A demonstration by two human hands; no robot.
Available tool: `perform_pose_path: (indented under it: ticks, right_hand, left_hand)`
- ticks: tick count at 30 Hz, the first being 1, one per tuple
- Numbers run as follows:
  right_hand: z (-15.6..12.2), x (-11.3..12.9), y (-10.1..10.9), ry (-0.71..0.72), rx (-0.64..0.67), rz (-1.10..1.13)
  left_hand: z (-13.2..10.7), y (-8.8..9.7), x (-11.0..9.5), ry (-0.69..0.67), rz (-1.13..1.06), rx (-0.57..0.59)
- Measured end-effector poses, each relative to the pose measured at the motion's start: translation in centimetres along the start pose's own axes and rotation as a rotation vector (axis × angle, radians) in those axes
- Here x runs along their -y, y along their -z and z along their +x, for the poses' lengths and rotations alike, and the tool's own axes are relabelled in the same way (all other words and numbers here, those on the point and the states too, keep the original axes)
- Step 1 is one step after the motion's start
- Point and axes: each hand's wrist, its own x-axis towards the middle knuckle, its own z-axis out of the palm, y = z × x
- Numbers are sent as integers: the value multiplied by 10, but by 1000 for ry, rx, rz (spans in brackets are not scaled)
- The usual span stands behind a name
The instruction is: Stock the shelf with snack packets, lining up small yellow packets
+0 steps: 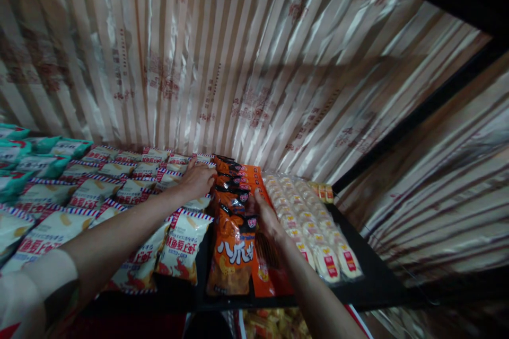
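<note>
My left hand [199, 177] reaches to the back of the shelf. Its fingers are apart and partly bent, at the border between the white snack bags [185, 243] and a row of orange-and-black snack bags [233, 254]. My right hand [267, 216] lies along the right side of that orange row, thumb raised and apart. It touches the orange packs [268, 259] there, and part of its fingers is hard to see in the dim light. Neither hand visibly lifts a bag. The orange bags overlap one behind another, with their fronts facing me.
Teal bags [40, 164] stand at the far left. Right of the orange row lie rows of clear-wrapped pale snacks [328, 262], with small yellow packs [321, 192] behind. Striped printed sheeting [178, 63] backs the black shelf [382, 275]. A dark bar [413, 122] slants at right.
</note>
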Motion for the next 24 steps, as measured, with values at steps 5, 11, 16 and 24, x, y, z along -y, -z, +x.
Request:
perform_pose_path:
  ticks: [5, 11, 16, 24]
  right_hand:
    - [-7, 3, -3, -37, 49, 2]
    - [-37, -11, 13, 19, -134, 56]
    - [-61, -26, 11, -7, -217, 65]
    - [-82, -19, 1, -24, -183, -23]
  left_hand:
    - [-3, 3, -4, 16, 10, -10]
    - [-41, 12, -39, -92, 18, -136]
    - [-84, 15, -73, -227, -42, -124]
    - [-164, -5, -106, -132, -162, -63]
